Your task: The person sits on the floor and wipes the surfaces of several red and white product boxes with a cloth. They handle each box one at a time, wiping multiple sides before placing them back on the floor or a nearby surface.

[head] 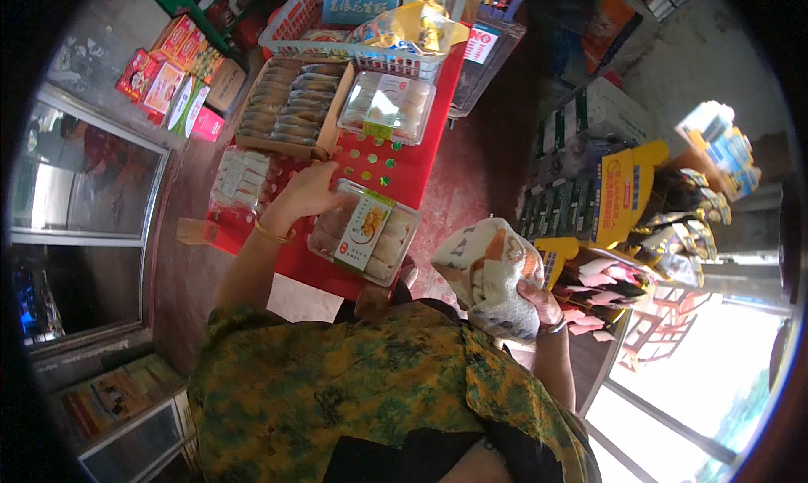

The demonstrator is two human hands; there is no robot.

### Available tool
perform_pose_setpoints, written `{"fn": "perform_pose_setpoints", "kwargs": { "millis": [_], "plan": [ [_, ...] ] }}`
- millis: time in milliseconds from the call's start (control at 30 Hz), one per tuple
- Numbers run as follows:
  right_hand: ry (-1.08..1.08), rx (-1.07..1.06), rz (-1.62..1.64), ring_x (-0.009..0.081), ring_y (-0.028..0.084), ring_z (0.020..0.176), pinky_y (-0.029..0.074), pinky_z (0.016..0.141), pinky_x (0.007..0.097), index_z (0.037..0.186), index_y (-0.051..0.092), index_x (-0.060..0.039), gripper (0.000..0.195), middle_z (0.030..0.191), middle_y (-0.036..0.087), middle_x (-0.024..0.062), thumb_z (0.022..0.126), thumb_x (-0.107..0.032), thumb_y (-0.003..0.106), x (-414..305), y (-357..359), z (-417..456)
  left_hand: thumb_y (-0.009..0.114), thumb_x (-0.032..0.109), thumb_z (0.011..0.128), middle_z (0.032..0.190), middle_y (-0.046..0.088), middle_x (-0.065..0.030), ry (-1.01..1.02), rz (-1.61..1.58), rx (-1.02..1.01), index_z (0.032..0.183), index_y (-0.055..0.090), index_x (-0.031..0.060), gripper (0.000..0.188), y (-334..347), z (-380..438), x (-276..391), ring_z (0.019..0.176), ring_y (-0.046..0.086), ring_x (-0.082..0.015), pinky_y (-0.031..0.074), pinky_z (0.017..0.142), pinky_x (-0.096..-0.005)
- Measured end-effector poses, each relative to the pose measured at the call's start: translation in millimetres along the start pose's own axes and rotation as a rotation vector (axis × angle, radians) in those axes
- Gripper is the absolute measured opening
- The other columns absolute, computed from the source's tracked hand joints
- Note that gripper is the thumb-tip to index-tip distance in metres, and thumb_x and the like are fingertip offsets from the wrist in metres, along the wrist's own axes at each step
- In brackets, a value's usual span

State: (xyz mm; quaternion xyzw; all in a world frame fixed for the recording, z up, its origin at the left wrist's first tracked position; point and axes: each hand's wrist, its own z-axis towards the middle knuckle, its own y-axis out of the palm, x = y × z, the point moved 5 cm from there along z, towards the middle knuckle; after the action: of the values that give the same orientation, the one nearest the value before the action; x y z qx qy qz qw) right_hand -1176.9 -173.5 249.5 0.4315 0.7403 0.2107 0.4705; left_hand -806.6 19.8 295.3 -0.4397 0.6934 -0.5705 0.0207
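My left hand (309, 189), with a gold bracelet at the wrist, reaches over the red table covering (303, 271). Its fingers are apart, between a cardboard tray of wrapped pastries (295, 107) and a clear plastic box of pastries (363, 234) with a printed paper band. Whether the fingertips touch the box is unclear. Out past the table's right edge, my right hand (540, 303) grips a bunched patterned towel (489, 271). A small clear pack of white pieces (242, 181) lies left of my left hand. Another banded clear box (387, 107) sits beyond, beside the tray.
A plastic basket (297, 32) of packaged goods stands at the table's far end. On the left are stacked cartons (170, 76) and a glass-fronted cabinet (82, 199). To the right, yellow display boxes (622, 196) hold packets, with a bright doorway (682, 388) behind.
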Motion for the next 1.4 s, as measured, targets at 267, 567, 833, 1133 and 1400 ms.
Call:
{"fn": "perform_pose_setpoints", "kwargs": {
  "millis": [267, 567, 833, 1133, 1400],
  "plan": [
    [0.167, -0.119, -0.060, 0.0286, 0.055, 0.110, 0.047, 0.092, 0.0399, 0.130, 0.039, 0.0006, 0.046, 0.123, 0.053, 0.0171, 0.090, -0.016, 0.053, -62, -1, 70, 0.063, 0.022, 0.086, 0.103, 0.060, -0.0087, -0.165, -1.478, -0.041, 0.113, 0.054, 0.0013, 0.035, 22, 68, 11, 0.090, 0.060, -0.0194, 0.049, 0.078, -0.0300],
    [0.172, -0.309, -0.157, 0.0274, 0.055, 0.110, 0.045, 0.095, 0.0396, 0.132, 0.038, -0.0006, 0.052, 0.125, 0.053, 0.0145, 0.087, -0.016, 0.059, -157, -25, 122, 0.062, 0.020, 0.086, 0.097, 0.061, -0.0091, -0.456, -1.875, 0.338, 0.106, 0.056, 0.0031, 0.027, 56, 132, -6, 0.084, 0.060, -0.0245, 0.052, 0.076, -0.0394],
    [0.189, -0.373, -0.235, 0.0250, 0.058, 0.105, 0.046, 0.092, 0.0383, 0.131, 0.039, -0.0044, 0.059, 0.120, 0.056, 0.0114, 0.082, -0.025, 0.065, -218, -35, 144, 0.063, 0.019, 0.086, 0.102, 0.062, -0.0088, -0.356, -1.730, 0.690, 0.110, 0.054, 0.0064, 0.029, 61, 142, 3, 0.088, 0.062, -0.0220, 0.055, 0.070, -0.0403],
    [0.206, -0.339, -0.470, 0.0192, 0.059, 0.100, 0.048, 0.086, 0.0335, 0.126, 0.046, -0.0054, 0.046, 0.114, 0.058, 0.0068, 0.088, -0.027, 0.059, -237, -33, 203, 0.071, 0.009, 0.078, 0.111, 0.053, -0.0084, -0.398, -1.768, 1.070, 0.119, 0.032, 0.0155, 0.057, 58, 135, 10, 0.094, 0.059, -0.0275, 0.055, 0.066, -0.0506],
    [-0.453, -0.296, -0.695, 0.0160, 0.057, 0.099, 0.048, 0.083, 0.0294, 0.115, 0.054, -0.0008, 0.036, 0.107, 0.061, 0.0067, 0.082, -0.013, 0.065, -251, 26, 206, 0.052, 0.019, 0.090, 0.116, 0.059, -0.0162, -0.300, -2.109, 0.943, 0.120, 0.050, -0.0004, 0.036, 43, 52, 98, 0.102, 0.060, -0.0293, 0.050, 0.090, -0.0425]
  ]
}}
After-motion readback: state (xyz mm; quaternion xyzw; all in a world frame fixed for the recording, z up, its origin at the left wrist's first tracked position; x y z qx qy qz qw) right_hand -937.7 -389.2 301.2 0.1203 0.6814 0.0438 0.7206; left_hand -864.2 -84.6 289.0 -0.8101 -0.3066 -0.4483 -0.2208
